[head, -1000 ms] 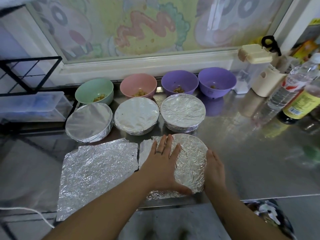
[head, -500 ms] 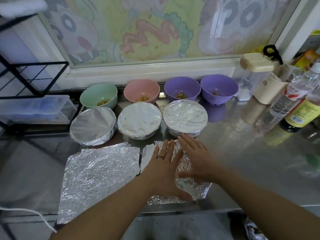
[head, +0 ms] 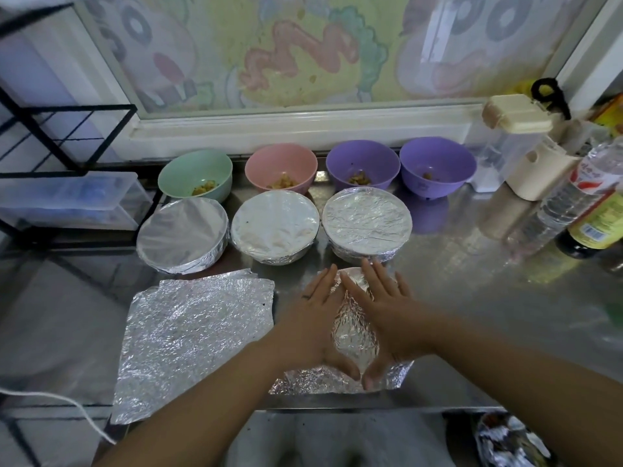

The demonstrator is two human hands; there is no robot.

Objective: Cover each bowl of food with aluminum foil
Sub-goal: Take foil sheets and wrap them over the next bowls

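Note:
A bowl under a crinkled foil sheet (head: pixel 352 335) sits near the front edge of the steel counter. My left hand (head: pixel 312 321) and my right hand (head: pixel 387 311) lie flat on top of it, palms down, fingers spread, thumbs nearly touching at the front. Behind it stand three foil-covered bowls: left (head: pixel 182 234), middle (head: pixel 274 227), right (head: pixel 367 222). At the back are uncovered bowls with food: green (head: pixel 195 175), pink (head: pixel 281 166), and two purple ones (head: pixel 362 163) (head: pixel 438 165). A loose foil sheet (head: pixel 195 338) lies flat to the left.
Bottles (head: pixel 573 203) and a cream-lidded container (head: pixel 515 136) crowd the right back. A black wire rack (head: pixel 50 139) with a clear box (head: pixel 67 200) stands at the left. The counter's front edge (head: pixel 337 404) runs just below the hands. A white cord (head: pixel 50 399) trails at lower left.
My right hand moved from the bowl's right side onto its top, and now both hands press flat on the foil. The view tilted slightly down.

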